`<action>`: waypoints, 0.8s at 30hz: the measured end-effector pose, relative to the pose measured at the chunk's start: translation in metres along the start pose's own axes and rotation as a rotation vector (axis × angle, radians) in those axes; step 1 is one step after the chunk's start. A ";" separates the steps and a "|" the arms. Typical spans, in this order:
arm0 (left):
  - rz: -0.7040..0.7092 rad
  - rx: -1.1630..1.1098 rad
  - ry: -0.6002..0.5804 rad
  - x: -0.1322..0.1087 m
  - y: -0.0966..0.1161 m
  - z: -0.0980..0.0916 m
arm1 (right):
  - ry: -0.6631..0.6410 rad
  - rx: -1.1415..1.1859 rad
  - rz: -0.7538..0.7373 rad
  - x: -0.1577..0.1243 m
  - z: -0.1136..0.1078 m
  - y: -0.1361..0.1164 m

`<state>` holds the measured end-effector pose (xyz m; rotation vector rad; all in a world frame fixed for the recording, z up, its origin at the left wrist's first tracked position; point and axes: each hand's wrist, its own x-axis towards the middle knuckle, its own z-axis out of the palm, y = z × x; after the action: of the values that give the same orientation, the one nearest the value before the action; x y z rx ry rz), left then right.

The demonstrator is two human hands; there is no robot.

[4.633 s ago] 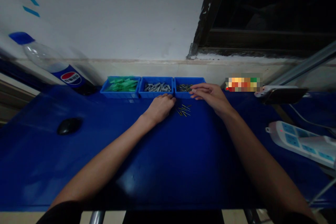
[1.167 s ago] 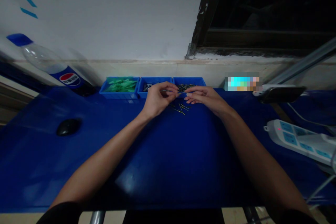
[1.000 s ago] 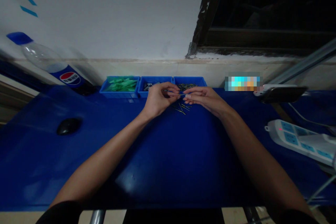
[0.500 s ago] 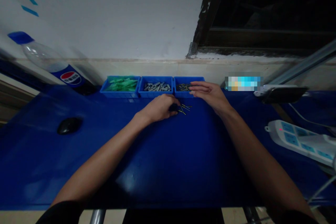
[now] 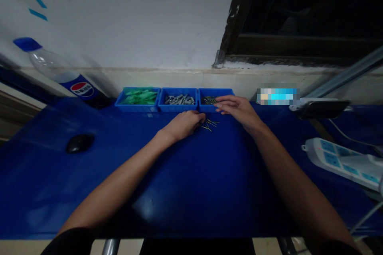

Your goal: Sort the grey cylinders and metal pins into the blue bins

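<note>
Three small blue bins stand in a row at the back of the blue table (image 5: 191,183): a left bin (image 5: 138,99) of green plastic pieces, a middle bin (image 5: 178,100) of grey metal pieces, a right bin (image 5: 211,100) of thin dark pins. A small pile of thin pins (image 5: 210,124) lies on the table in front of them. My left hand (image 5: 184,124) rests knuckles up beside this pile, fingers curled at its edge. My right hand (image 5: 238,108) reaches over the right bin's front edge, fingertips pinched together at the pins.
A soda bottle (image 5: 62,76) leans at the back left. A black mouse (image 5: 79,143) lies on the left. A white power strip (image 5: 344,161) and a dark device (image 5: 320,108) sit at the right. The wall runs close behind the bins.
A second ago both hands were raised together, working a pin between them. Now the left hand has dropped to the pile on the table and the right has gone back to the right bin.
</note>
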<state>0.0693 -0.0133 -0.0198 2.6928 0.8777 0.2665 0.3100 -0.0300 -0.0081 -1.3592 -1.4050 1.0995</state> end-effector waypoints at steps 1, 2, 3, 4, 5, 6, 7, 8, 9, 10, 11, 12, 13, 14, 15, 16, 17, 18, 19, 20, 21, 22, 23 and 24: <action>0.016 -0.037 0.038 0.000 -0.001 0.000 | 0.000 -0.003 0.000 0.000 0.000 0.000; 0.029 -0.080 0.083 0.001 -0.001 0.000 | -0.002 -0.004 0.000 0.000 -0.001 0.000; 0.033 -0.130 0.137 0.002 -0.002 -0.001 | -0.005 -0.003 0.000 0.001 -0.001 0.001; 0.030 -0.192 0.196 0.003 -0.002 -0.001 | -0.010 -0.003 -0.002 0.001 -0.002 0.001; 0.020 -0.265 0.255 0.004 -0.002 -0.003 | -0.018 -0.002 -0.006 0.001 -0.002 0.001; 0.003 -0.347 0.306 0.005 -0.002 -0.004 | -0.027 -0.003 -0.009 0.001 -0.003 0.001; -0.018 -0.436 0.346 0.006 -0.002 -0.005 | -0.043 -0.006 -0.010 0.001 -0.003 0.002; -0.040 -0.527 0.371 0.006 -0.002 -0.007 | -0.064 -0.009 -0.006 0.001 -0.003 0.002; -0.064 -0.613 0.388 0.007 -0.003 -0.008 | -0.088 -0.010 0.003 0.001 -0.003 0.002; -0.089 -0.688 0.397 0.007 -0.004 -0.010 | -0.113 -0.006 0.020 0.001 -0.002 0.002; -0.115 -0.751 0.407 0.008 -0.005 -0.011 | -0.137 0.005 0.039 0.001 -0.001 0.002; -0.140 -0.801 0.419 0.008 -0.006 -0.012 | -0.160 0.023 0.062 0.000 0.001 0.002; -0.159 -0.839 0.431 0.008 -0.007 -0.013 | -0.182 0.047 0.089 0.000 0.002 0.001; -0.172 -0.866 0.444 0.008 -0.008 -0.014 | -0.208 0.077 0.119 -0.001 0.004 0.000; -0.178 -0.885 0.455 0.008 -0.009 -0.015 | -0.238 0.110 0.148 -0.002 0.007 -0.001; -0.179 -0.897 0.463 0.008 -0.009 -0.016 | -0.269 0.146 0.171 -0.003 0.009 -0.001; -0.178 -0.903 0.467 0.008 -0.009 -0.016 | -0.297 0.184 0.186 -0.004 0.011 -0.002; -0.176 -0.904 0.468 0.008 -0.009 -0.015 | -0.313 0.221 0.190 -0.005 0.012 -0.002; -0.175 -0.902 0.468 0.008 -0.008 -0.015 | -0.317 0.254 0.183 -0.006 0.014 -0.001; -0.173 -0.898 0.464 0.008 -0.007 -0.015 | -0.308 0.281 0.170 -0.006 0.015 -0.001; -0.170 -0.891 0.461 0.008 -0.006 -0.014 | -0.293 0.300 0.159 -0.007 0.015 0.000; -0.168 -0.879 0.459 0.008 -0.005 -0.013 | -0.276 0.311 0.152 -0.007 0.016 0.001; -0.166 -0.863 0.458 0.008 -0.004 -0.013 | -0.259 0.315 0.149 -0.007 0.016 0.002; -0.165 -0.844 0.457 0.008 -0.003 -0.012 | -0.246 0.312 0.147 -0.007 0.016 0.002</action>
<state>0.0706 -0.0034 -0.0088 1.7868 0.8379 0.9877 0.2950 -0.0370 -0.0139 -1.1436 -1.2506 1.5560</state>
